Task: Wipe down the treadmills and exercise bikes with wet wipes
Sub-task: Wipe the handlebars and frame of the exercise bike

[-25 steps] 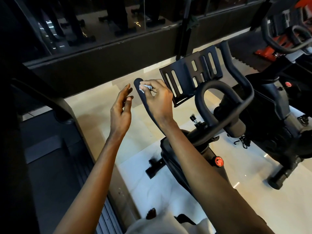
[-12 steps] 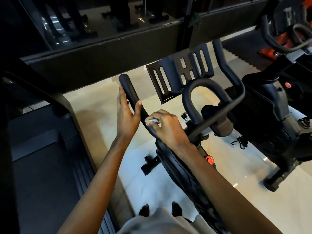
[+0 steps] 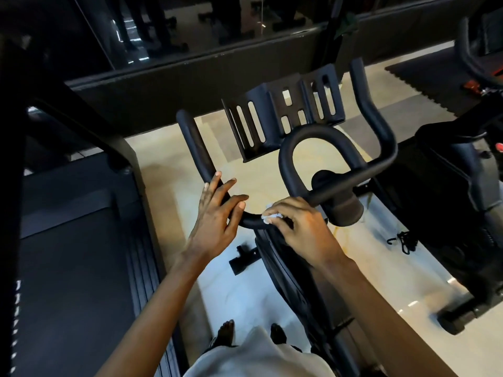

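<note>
At the bend of the exercise bike handlebar (image 3: pixel 196 148), the right hand (image 3: pixel 302 229) pinches a wet wipe (image 3: pixel 270 216); the left hand (image 3: pixel 215 216), fingers spread, rests just beside it, where the bar rises away.

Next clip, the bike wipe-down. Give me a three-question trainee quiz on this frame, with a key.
1. True or false: the right hand is empty.
2. The wet wipe is pressed against: A) the bike's handlebar; B) the slotted tray; C) the floor.
3. Which machine stands at the person's left?
Key: 1. False, it pinches the wet wipe. 2. A. 3. The treadmill.
</note>
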